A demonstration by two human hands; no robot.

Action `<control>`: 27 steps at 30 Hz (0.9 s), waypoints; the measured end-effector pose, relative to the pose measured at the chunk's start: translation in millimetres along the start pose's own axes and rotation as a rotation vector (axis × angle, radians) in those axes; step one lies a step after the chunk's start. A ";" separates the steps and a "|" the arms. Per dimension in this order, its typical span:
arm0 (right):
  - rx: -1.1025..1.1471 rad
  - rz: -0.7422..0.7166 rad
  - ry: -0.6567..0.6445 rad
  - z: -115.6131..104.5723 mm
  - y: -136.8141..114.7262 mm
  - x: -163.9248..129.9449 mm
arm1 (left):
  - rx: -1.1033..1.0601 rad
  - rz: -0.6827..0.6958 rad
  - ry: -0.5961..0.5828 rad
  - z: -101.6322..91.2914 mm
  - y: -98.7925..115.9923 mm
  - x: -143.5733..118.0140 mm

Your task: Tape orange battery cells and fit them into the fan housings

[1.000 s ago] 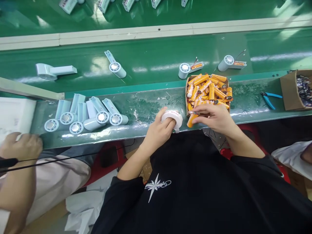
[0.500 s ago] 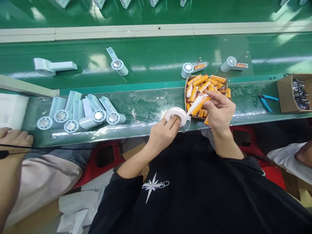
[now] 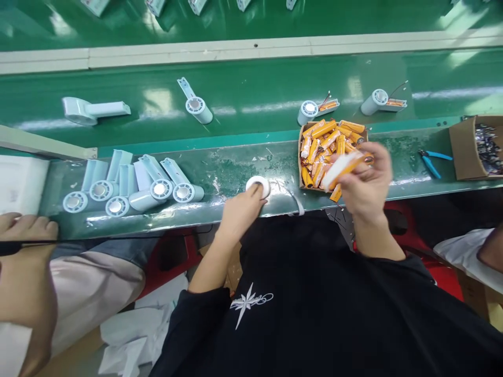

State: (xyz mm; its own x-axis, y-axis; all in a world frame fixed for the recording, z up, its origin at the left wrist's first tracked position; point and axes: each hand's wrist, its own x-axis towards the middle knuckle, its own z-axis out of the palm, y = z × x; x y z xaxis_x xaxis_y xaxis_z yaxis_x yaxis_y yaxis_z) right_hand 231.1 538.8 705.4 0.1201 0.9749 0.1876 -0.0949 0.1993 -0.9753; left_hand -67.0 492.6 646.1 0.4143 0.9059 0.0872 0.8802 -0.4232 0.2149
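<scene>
My left hand (image 3: pixel 240 212) is closed on a roll of white tape (image 3: pixel 264 183) at the bench's front edge, with fingers in its core. A loose strip of tape (image 3: pixel 299 203) lies on the bench edge to its right. Up in my right hand (image 3: pixel 369 183) is an orange battery (image 3: pixel 347 167), pinched between thumb and fingers, with a white piece of tape (image 3: pixel 335 168) along it. Slight blur hides the tape's exact edges. Just behind that hand stands an open cardboard box (image 3: pixel 300 170) heaped with orange wired batteries (image 3: pixel 313 152).
Several pale blue housings (image 3: pixel 151 199) stand at left on the bench. More housings (image 3: pixel 198 110) are on the green belt (image 3: pixel 251 99) behind. Blue-handled cutters (image 3: pixel 432 163) and a box of small parts (image 3: pixel 463 149) lie right. Another person's hand (image 3: pixel 27 230) rests far left.
The tape between roll and battery has parted. My left hand has moved left and lowered the roll toward the bench; my right hand has shifted right with the battery.
</scene>
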 end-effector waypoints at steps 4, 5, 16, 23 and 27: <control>0.065 0.216 -0.287 29.7 12.8 -36.2 | -0.197 -0.001 0.210 -6.1 -15.1 15.9; 0.067 0.237 -0.330 34.6 16.2 -41.5 | -0.283 0.035 0.293 -9.5 -8.3 16.0; -0.243 0.115 -0.550 40.8 33.0 -46.0 | -0.531 0.326 0.471 -32.2 19.6 36.7; 0.162 0.346 -0.561 42.0 29.1 -46.6 | -0.590 0.409 -0.117 -58.9 -26.3 126.3; 0.288 0.347 -0.371 31.2 15.3 -48.6 | -0.092 -0.416 0.085 -58.7 -96.5 207.8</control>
State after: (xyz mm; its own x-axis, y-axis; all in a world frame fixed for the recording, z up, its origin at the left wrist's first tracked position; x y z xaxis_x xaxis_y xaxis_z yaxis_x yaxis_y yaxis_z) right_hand 192.9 497.6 685.0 -0.3155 0.9471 -0.0585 -0.3383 -0.1699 -0.9256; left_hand -79.5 722.4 700.6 0.0048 0.9985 0.0539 0.9421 -0.0226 0.3345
